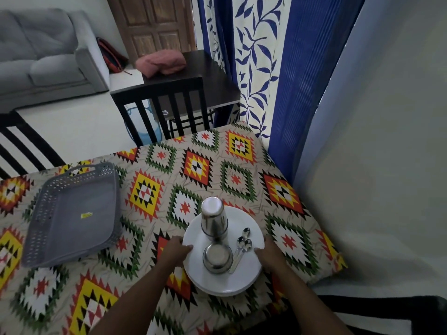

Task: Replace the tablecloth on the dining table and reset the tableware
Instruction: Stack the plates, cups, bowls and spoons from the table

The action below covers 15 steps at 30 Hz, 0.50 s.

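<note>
Tray point(72, 213) left of plates point(222, 279)

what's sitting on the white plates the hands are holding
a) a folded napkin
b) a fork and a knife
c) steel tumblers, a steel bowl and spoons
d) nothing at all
c: the stack of white plates, gripped at its rim by the left hand and right hand, carries upturned steel tumblers, a steel bowl and spoons.

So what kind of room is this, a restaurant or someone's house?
Most likely a home dining area: a grey sofa, leaf-print curtains, and a patterned tablecloth where both hands hold white plates.
</note>
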{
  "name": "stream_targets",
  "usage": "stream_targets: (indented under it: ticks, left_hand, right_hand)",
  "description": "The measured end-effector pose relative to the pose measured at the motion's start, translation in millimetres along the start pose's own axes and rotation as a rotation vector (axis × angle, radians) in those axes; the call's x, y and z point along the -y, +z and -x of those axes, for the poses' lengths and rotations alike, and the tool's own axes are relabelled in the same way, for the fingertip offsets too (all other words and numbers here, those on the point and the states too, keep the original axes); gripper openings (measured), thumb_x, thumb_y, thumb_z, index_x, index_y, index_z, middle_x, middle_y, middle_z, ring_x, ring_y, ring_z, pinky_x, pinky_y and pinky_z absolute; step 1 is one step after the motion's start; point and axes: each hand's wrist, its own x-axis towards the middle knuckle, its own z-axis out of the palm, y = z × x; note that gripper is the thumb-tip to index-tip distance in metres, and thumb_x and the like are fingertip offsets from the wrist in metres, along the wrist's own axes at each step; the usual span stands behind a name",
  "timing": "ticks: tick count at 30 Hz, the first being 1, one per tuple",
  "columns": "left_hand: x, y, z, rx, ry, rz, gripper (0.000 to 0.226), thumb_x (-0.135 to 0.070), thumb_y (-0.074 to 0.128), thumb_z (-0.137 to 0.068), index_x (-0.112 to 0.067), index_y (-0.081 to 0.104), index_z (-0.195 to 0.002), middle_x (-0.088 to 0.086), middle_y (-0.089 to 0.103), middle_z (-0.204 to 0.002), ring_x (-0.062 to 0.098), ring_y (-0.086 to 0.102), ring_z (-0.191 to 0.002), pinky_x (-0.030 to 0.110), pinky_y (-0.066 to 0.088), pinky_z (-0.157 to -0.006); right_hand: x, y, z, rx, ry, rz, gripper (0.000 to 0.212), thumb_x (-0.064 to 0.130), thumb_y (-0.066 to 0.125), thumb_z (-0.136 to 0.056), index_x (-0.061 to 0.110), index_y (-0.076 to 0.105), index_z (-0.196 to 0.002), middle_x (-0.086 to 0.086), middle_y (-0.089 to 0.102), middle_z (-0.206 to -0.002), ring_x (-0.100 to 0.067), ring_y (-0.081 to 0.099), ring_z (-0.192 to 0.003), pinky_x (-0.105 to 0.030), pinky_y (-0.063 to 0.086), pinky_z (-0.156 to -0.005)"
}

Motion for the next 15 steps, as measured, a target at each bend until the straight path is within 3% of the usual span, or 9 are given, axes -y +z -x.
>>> stream_targets:
  ticks: [5,7,9,13,15]
  left_hand:
    - [4,-1,1,-0.048,0.014,0.032,0.035,-0.024,0.067,-0.091,-0.008,0.059,-0.121,0.008,0.064,-0.107,0.02,0.065,-0.085,0.036,0.061,-0.06]
    - [7,-6,3,-0.048,0.023,0.064,0.033,-0.023,0.069,-0.09,-0.008,0.059,-0.117,0.007,0.063,-0.105,0.022,0.066,-0.086,0.041,0.062,-0.064]
    - [10,-17,7,-0.059,0.044,0.037,0.03,-0.024,0.069,-0.09,-0.009,0.059,-0.113,0.008,0.064,-0.104,0.021,0.066,-0.084,0.037,0.061,-0.059]
    - [19,-51,10,-0.102,0.104,0.034,0.028,-0.028,0.069,-0.089,-0.011,0.062,-0.11,0.006,0.064,-0.103,0.017,0.064,-0.084,0.031,0.056,-0.054]
    - [20,-71,11,-0.126,0.122,0.028,0.027,-0.029,0.069,-0.089,-0.011,0.063,-0.108,0.007,0.065,-0.103,0.02,0.064,-0.087,0.035,0.058,-0.066]
  right_hand:
    - [6,-8,1,0.005,0.029,-0.017,0.05,0.019,0.071,-0.084,0.013,0.056,-0.131,-0.011,0.064,-0.126,-0.027,0.061,-0.107,-0.041,0.052,-0.094]
    - [13,-4,8,-0.021,0.017,-0.022,0.035,0.016,0.071,-0.084,0.016,0.062,-0.118,-0.01,0.067,-0.12,-0.023,0.06,-0.099,-0.038,0.052,-0.09]
    - [19,1,12,-0.02,0.015,-0.023,0.02,0.012,0.071,-0.084,0.02,0.064,-0.102,-0.01,0.069,-0.111,-0.022,0.061,-0.091,-0.039,0.054,-0.089]
    - [44,11,14,0.001,-0.05,0.009,0.044,0.03,0.071,-0.069,0.02,0.068,-0.112,-0.005,0.071,-0.106,-0.025,0.066,-0.093,-0.044,0.058,-0.085]
    - [65,15,21,0.008,-0.067,-0.019,0.029,0.024,0.072,-0.074,0.023,0.068,-0.103,-0.005,0.071,-0.101,-0.025,0.067,-0.089,-0.043,0.061,-0.076]
